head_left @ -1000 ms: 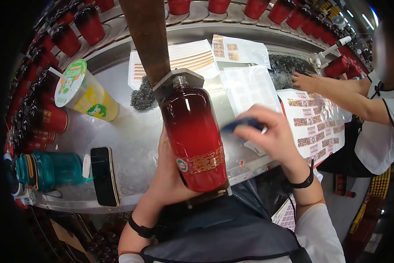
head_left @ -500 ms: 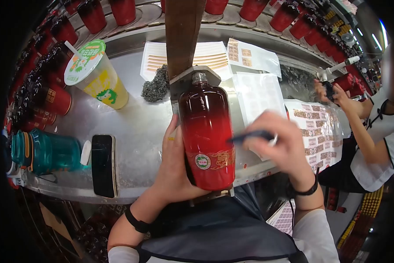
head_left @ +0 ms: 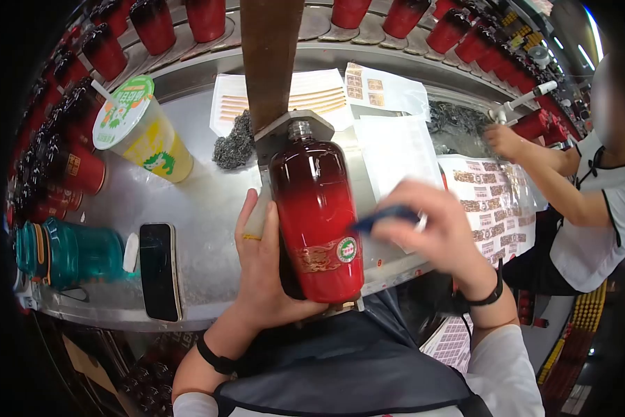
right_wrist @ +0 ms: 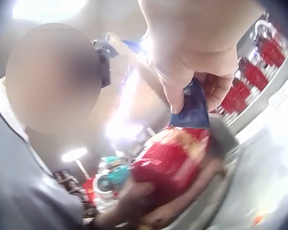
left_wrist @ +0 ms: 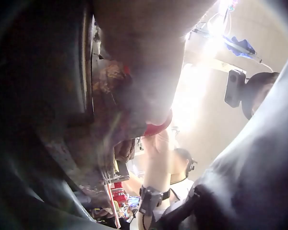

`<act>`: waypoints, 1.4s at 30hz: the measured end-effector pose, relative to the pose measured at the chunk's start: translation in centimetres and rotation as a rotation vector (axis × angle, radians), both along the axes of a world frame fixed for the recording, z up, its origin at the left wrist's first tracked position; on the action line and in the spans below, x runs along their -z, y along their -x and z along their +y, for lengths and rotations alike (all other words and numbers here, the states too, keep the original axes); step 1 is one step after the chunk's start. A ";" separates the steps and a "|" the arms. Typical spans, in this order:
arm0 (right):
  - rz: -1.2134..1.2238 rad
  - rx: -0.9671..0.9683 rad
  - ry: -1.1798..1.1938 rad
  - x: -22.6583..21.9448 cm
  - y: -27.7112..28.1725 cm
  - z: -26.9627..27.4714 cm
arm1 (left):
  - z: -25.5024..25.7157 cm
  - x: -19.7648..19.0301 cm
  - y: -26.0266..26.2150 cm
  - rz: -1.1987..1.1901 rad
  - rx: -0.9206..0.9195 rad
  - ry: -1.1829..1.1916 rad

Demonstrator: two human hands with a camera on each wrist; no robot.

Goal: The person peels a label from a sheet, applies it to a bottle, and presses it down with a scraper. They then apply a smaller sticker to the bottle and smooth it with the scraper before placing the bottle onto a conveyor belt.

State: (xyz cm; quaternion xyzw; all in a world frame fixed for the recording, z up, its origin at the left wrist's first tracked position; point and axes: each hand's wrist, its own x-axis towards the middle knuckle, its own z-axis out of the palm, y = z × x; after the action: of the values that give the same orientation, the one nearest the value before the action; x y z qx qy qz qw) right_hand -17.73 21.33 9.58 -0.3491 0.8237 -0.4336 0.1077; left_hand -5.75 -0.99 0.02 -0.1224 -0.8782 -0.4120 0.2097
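A red bottle [head_left: 316,219], dark at the shoulder, lies in the middle of the head view with its neck at a metal holder [head_left: 319,119]. A gold patterned band with a round green-and-white emblem [head_left: 346,249] wraps its lower part. Along the bottle's left side rests my left hand [head_left: 260,267], fingers stretched out and thumb by the base. My right hand [head_left: 434,226] pinches a dark blue flat scraper [head_left: 382,219]. In the right wrist view the edge of this scraper [right_wrist: 192,105] meets the bottle [right_wrist: 175,155] at the gold band. The left wrist view is dark and blurred.
On the metal table stand a drink cup [head_left: 145,132], a teal bottle [head_left: 83,254] and a phone [head_left: 159,271]. Sticker sheets [head_left: 496,208] and dark steel wool [head_left: 234,142] lie around the holder. Another person [head_left: 597,174] works at the right. Red containers [head_left: 152,24] line the back.
The bottle has turned about its length: the round emblem has moved from its left edge to its right. My left fingers now reach out further beside it. The scraper stays at the bottle's right side.
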 end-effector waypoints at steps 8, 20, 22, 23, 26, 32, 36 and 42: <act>-0.358 0.261 0.140 0.3 2.7 3.3 | 0.0 1.3 -0.9 -0.178 0.071 -0.198; -0.568 0.635 0.337 1.9 6.8 18.8 | -1.0 2.5 -1.6 -0.299 0.089 -0.233; -0.568 0.694 0.332 1.7 6.0 21.8 | -1.0 2.8 -1.8 -0.286 0.074 -0.203; -0.582 0.731 0.305 1.6 5.5 23.0 | -1.0 3.1 -1.9 -0.288 0.027 -0.168; -0.623 0.865 0.208 2.0 4.3 25.9 | -0.6 2.8 -1.5 -0.268 0.037 -0.202; -0.601 0.802 0.100 2.9 4.3 27.0 | -0.7 2.6 -1.5 -0.205 0.000 -0.039; -0.492 0.726 0.061 4.2 7.0 26.2 | -0.4 2.0 -1.5 -0.240 -0.023 -0.062; -0.384 0.819 0.073 6.2 10.5 29.3 | 2.4 -2.0 -0.2 -0.124 0.021 -0.148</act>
State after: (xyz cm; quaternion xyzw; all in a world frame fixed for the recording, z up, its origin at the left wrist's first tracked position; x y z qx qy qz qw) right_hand -28.25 50.67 3.37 0.0886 0.8432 -0.5261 0.0655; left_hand -5.55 1.41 2.05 -0.0901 -0.8553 -0.4847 0.1593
